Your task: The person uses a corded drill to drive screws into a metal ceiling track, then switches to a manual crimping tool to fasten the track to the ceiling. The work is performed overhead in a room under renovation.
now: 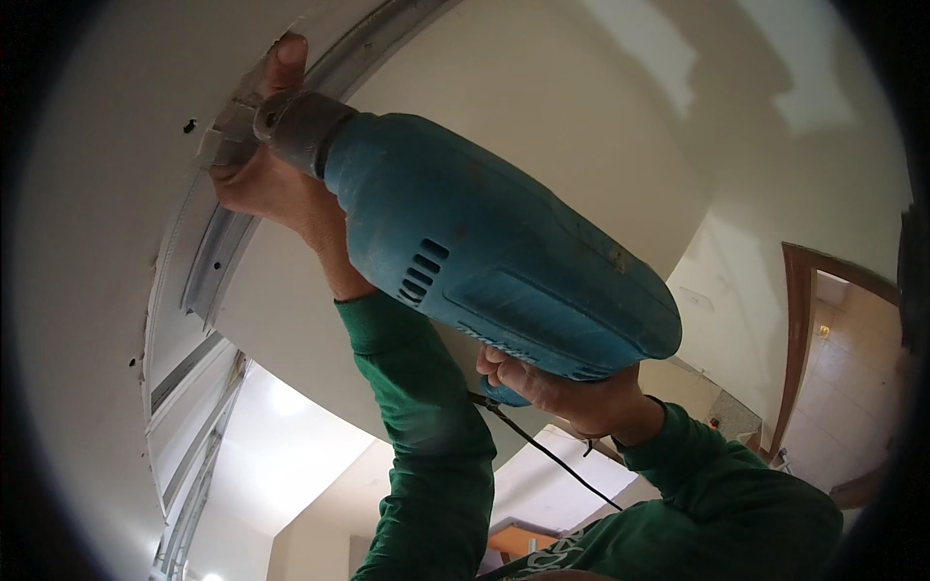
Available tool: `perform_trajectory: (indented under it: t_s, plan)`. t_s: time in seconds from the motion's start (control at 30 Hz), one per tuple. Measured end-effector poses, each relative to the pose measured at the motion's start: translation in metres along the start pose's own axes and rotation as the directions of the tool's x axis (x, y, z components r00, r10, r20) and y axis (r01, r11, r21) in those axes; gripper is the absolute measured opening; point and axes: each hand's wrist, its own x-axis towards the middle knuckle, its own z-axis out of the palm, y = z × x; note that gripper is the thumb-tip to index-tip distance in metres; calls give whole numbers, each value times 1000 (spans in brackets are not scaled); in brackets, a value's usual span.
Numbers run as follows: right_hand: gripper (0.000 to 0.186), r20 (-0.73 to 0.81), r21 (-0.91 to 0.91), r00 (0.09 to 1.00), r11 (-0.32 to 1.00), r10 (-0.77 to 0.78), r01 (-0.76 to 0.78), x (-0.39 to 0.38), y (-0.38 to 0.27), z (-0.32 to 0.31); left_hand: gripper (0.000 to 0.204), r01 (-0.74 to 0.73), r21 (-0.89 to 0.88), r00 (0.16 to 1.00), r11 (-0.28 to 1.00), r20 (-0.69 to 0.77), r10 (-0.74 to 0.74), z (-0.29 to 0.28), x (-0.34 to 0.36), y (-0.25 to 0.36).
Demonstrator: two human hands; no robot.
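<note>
A worn blue-green power drill [494, 232] stretches across the middle, its grey front end [305, 131] pointing at the upper left. My right hand [581, 395] is wrapped round its handle, below the rear of the body, with fingers at the trigger. My left hand [281, 194] is raised beside the drill's front end, gripping a grey metal profile [221, 254] along the edge of a pale board [97, 242]. Its thumb points upward; the other fingers are mostly hidden. Whether the drill's tip touches the board cannot be seen.
Dark holes [191, 126] mark the board. A black power cord [552, 455] hangs from the drill's handle. Metal framing [199, 474] shows at the lower left. To the right stand a pale wall [746, 281] and a doorway with a brown frame [796, 329].
</note>
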Motion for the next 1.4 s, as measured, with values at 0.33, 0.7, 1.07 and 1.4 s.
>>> perform_trajectory:
  t_s: [0.33, 0.7, 1.07, 1.4]
  plan:
    - [59, 30, -240, 968, 938, -249, 249, -2, 32, -6, 41, -19, -11, 1000, 1000, -9, 19, 14, 13, 10]
    - [84, -15, 223, 995, 971, 96, -90, 10, 25, -8, 42, -19, -40, 999, 999, -34, 17, 19, 8, 7]
    - [75, 14, 82, 1000, 997, -13, 12, -5, 38, 1, 44, -81, 9, 996, 997, 41, 81, 17, 13, 3]
    - [73, 157, -396, 923, 834, -351, 384, -1, 60, 1, 45, -87, 41, 995, 995, 60, 84, 8, 14, -7]
